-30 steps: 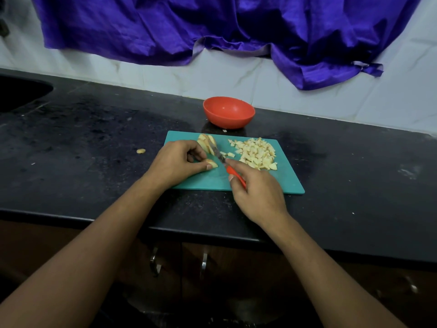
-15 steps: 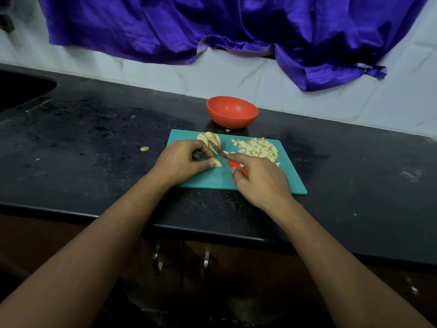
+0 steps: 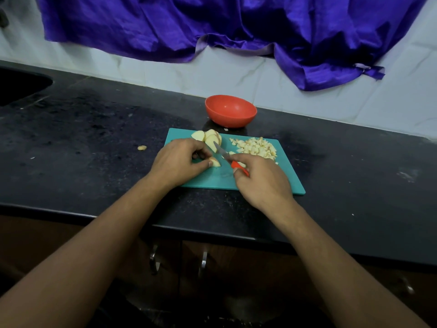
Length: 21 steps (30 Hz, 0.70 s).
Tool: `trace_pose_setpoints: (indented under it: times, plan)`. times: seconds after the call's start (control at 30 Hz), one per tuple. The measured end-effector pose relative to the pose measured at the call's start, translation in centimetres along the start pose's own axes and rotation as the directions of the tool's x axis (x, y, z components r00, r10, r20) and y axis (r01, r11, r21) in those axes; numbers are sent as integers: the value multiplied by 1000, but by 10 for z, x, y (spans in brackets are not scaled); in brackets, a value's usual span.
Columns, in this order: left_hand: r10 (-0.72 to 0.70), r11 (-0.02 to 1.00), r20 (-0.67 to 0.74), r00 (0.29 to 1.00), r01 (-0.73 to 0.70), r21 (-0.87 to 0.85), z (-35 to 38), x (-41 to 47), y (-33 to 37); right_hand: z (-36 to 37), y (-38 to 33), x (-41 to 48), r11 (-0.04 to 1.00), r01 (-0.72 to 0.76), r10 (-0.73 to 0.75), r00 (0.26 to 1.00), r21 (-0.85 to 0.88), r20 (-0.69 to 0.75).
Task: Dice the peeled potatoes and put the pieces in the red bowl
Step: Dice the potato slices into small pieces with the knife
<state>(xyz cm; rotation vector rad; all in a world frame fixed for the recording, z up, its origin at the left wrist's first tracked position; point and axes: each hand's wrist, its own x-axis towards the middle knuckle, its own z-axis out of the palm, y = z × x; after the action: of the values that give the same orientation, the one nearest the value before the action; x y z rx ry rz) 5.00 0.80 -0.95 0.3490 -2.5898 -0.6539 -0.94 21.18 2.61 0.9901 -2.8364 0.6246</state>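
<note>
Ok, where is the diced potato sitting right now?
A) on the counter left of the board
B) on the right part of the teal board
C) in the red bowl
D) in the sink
B: the diced pile lies on the right part of the teal board, just beyond the right hand gripping the knife; the red bowl shows only bare red inside.

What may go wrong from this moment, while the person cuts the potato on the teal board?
1. The knife blade lies close to the fingers of the left hand, which pinch a small potato piece. A slip might cut them.
2. The diced pile sits near the far right edge of the cutting board. Pieces may fall onto the counter, where one stray piece lies.
</note>
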Motion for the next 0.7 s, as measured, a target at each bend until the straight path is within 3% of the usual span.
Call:
trace_pose_setpoints:
  times: [0.4, 0.7]
  plan:
    - [-64, 998, -47, 997, 66, 23, 5, -2, 7, 2, -22, 6, 997, 35, -30, 997, -67, 77]
    - [-92, 995, -58, 994, 94, 37, 1, -4, 12, 20, -14, -15, 971, 141, -138, 990, -195, 30]
